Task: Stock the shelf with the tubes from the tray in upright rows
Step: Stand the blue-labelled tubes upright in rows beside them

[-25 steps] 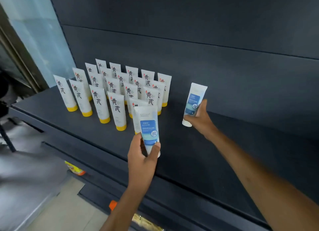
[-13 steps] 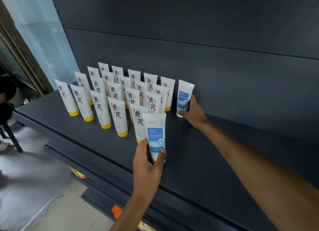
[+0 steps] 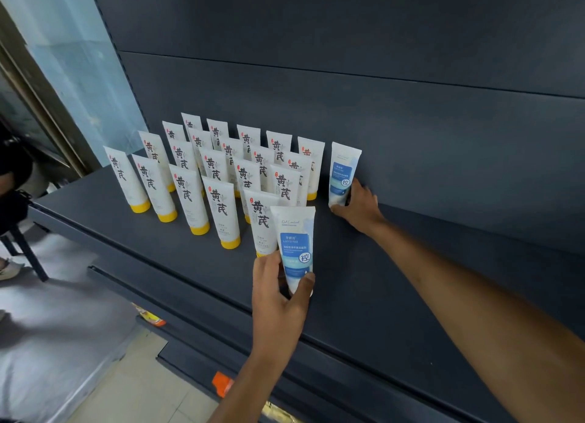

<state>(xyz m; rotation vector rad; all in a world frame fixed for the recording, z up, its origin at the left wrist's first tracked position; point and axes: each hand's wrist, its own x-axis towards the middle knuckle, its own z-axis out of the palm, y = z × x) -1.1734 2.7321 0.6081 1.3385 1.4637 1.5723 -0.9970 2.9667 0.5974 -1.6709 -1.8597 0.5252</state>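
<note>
Gripping blue-label tube [image 3: 296, 251] upright near shelf [image 3: 380, 280] front, left hand [image 3: 278, 299]; right hand [image 3: 357, 207] grasping second tube [image 3: 343, 175] beside yellow-capped tubes [image 3: 316, 169].

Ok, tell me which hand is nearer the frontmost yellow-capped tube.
Left. The left hand, gripping a blue-label tube, is at the base of the frontmost yellow-capped tube; the right hand is farther back and rightward, holding the other blue-label tube.

Dark shelving bay beside a pale pane, under soft, even light.
Behind and above the grip of the left hand [image 3: 280, 302] rises a slate-blue back panel [image 3: 380, 74] crossed by horizontal seams. Far to its left stands a translucent pale-blue pane [image 3: 79, 58] beside a brown frame [image 3: 41, 106]. Below-left lie beige floor tiles [image 3: 136, 391] and a blurred grey surface [image 3: 47, 327].
</note>
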